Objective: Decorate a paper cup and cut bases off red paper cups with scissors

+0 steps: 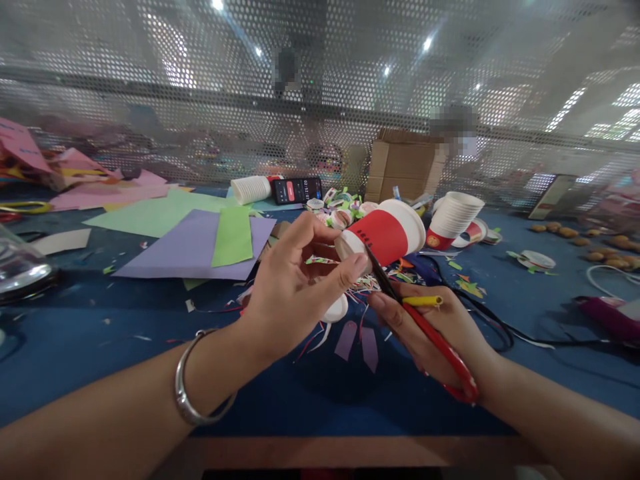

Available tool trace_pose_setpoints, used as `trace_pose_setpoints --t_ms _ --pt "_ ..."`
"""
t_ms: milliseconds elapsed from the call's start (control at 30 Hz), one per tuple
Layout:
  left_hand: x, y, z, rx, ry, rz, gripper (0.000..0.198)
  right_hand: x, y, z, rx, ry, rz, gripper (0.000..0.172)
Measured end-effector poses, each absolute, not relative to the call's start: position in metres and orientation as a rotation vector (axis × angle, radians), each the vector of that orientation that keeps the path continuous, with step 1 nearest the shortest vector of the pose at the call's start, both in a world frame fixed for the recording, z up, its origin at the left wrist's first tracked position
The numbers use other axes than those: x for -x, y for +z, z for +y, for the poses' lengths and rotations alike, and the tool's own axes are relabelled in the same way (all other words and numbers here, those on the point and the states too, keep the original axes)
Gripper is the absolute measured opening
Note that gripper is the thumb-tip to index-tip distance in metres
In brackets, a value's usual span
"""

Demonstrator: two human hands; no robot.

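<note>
Paper cup [383, 233] was tilted, right of the purple sheet [165, 247], pinched by the left hand [280, 293]; the right hand [457, 327] gripped scissors [383, 275], blades at the cup's wall; an overlong snip could have split it, a slip nicked the left thumb [337, 275].

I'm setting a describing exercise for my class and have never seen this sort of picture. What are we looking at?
There's no machine here, just a person's two bare hands. The single picture comes from a camera worn on their head, looking forward and down. The left hand holds a red and white paper cup; the right hand holds red-handled scissors, blades at the cup. On the blue surface lie purple paper, a phone, stacked cups and paper scraps.
</note>
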State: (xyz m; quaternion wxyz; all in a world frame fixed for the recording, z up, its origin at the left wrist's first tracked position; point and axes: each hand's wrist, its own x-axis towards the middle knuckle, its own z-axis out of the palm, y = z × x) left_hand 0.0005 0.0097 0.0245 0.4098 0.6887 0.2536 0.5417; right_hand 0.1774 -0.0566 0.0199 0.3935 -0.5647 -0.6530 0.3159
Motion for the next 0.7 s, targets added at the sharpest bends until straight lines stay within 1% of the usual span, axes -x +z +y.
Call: trace_pose_setpoints --t_ms 133,333,700 --pt "0.001 0.022 0.011 -1.828 1.391 0.631 0.022 -0.177 0.016 -0.056 1.413 0.766 -1.64 0.044" --pt "0.006 0.012 0.02 -2.072 1.416 0.682 0.026 -0.179 0.009 -0.054 1.394 0.814 -1.607 0.046" --pt "0.008 0.016 0.021 -2.288 1.491 0.601 0.023 -0.18 0.005 -0.055 1.412 0.861 -1.597 0.045"
